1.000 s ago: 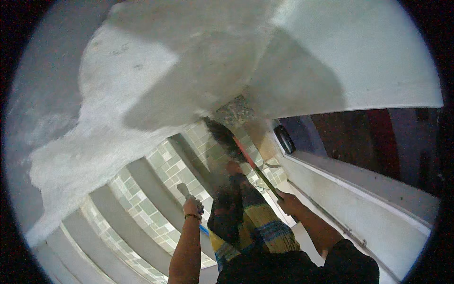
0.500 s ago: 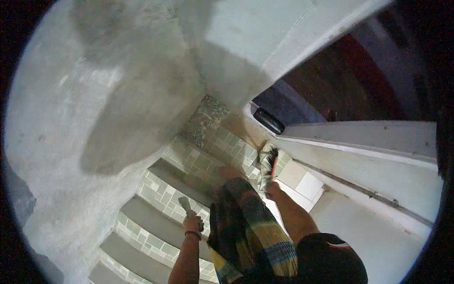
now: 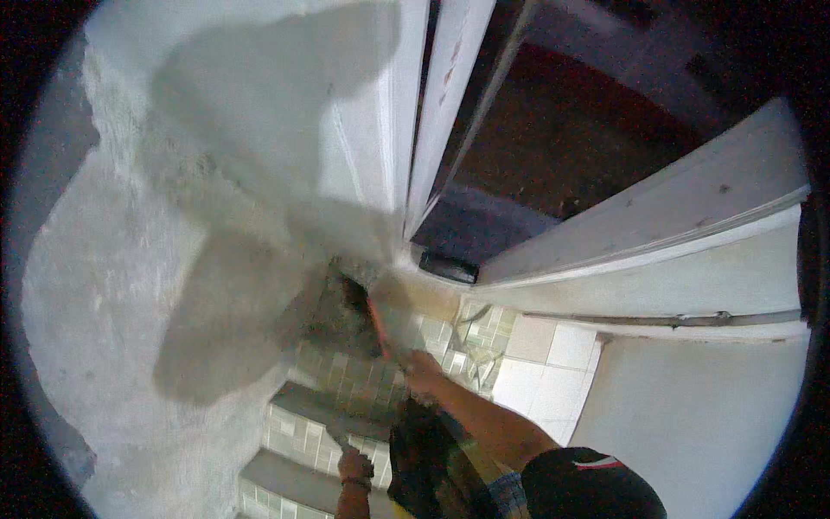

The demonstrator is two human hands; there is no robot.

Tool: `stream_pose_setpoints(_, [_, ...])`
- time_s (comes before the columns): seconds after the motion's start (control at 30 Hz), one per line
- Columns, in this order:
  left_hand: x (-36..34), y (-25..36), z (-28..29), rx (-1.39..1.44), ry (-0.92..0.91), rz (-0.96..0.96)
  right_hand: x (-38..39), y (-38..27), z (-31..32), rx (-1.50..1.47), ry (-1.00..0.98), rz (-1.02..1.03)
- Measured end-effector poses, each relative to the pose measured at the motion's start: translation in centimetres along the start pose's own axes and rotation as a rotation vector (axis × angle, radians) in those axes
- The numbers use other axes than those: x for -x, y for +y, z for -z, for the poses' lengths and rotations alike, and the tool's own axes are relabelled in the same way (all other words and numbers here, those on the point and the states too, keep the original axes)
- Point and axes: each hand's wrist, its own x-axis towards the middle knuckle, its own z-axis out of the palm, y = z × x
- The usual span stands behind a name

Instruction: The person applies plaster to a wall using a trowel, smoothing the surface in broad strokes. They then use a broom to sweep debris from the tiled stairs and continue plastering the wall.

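Observation:
My right hand (image 3: pixel 422 374) is closed on the handle of a brush (image 3: pixel 377 322) with a reddish-orange shaft and dark bristles. The bristles reach into the corner where the walls meet the landing, over a patch of grey rubble (image 3: pixel 327 313). Lower down, my left hand (image 3: pixel 355 468) grips what looks like a scraper (image 3: pixel 336 434), its flat, pale blade pointing up and left over a tiled step (image 3: pixel 294 435). Its handle is mostly hidden in my fingers. Some blur softens both tools.
A rough plastered wall (image 3: pixel 104 294) rises on the left, with steps descending below. Beside the doorway lies a dark, rounded object (image 3: pixel 448 267). White tiles (image 3: pixel 541 385) and loose pale strips (image 3: pixel 478 362) are to the right, next to a low wall (image 3: pixel 692 394).
The brush in my right hand has moved left from the loose pale strips to the rubble corner. My view has turned and shifted. The left hand keeps its hold on the scraper.

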Motion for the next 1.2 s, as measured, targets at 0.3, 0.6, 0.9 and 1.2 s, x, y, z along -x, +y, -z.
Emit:
stream_pose_setpoints(0.3, [-3.4, 7.6, -8.3, -0.201, -0.054, -0.09, 6.7, 0.2, -3.8, -0.216, -0.058, 0.045])
stream_pose_setpoints(0.6, [-8.9, 11.2, -28.8, -0.485, -0.217, -0.307, -8.5, 4.6, 7.5, -0.272, 0.209, 0.044])
stream_pose_setpoints(0.9, [-13.7, 13.7, -38.8, -0.523, -0.176, -0.351, -15.3, 11.3, 12.7, -0.157, 0.285, 0.067])
stream_pose_setpoints(1.2, [-14.1, 14.7, -41.2, -0.503, -0.114, -0.376, -8.7, -10.7, 23.2, -0.266, 0.713, 0.561])
